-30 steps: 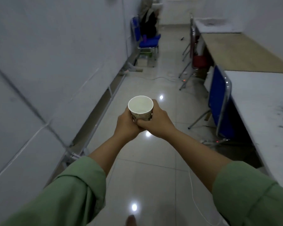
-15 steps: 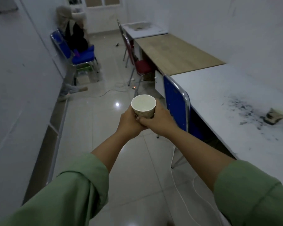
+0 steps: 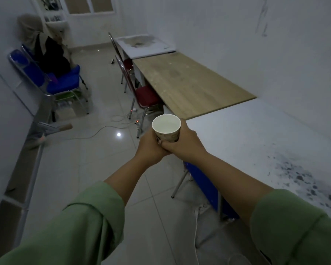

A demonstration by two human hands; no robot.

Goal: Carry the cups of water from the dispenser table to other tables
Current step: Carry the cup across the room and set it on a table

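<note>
Paper cup (image 3: 167, 129), filled, gripped by left hand (image 3: 151, 148) and right hand (image 3: 185, 144); keep level, lower slowly onto white counter (image 3: 246, 134).

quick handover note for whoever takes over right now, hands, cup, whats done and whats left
Left hand: grips the paper cup from the left side.
Right hand: wraps the cup from the right, fingers over the left hand's.
Cup: upright, held in the air over the floor, just off the corner of the white table; it looks to hold water.
Done: cup picked up and carried to the row of tables.
Left: set it down on a table, likely the white one or the wooden table beyond.
</note>
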